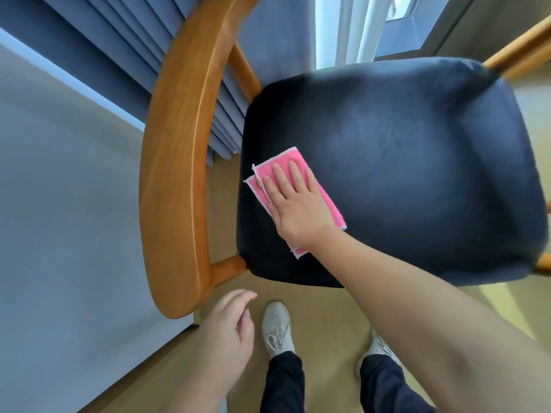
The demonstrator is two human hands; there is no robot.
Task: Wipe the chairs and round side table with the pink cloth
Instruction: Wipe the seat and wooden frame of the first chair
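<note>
Chair seat wipe in hand: right hand (293, 204) flat, fingers straight, presses pink cloth (298, 174) on dark seat (402, 162) at its 8 o'clock. Left hand (229, 326) loose, empty. Next: sweep toward 2 o'clock.

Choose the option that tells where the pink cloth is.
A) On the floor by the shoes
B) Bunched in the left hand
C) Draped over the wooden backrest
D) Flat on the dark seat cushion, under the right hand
D: the right hand presses with straight fingers on the pink cloth, which lies flat on the dark seat cushion; the left hand holds nothing.
</note>
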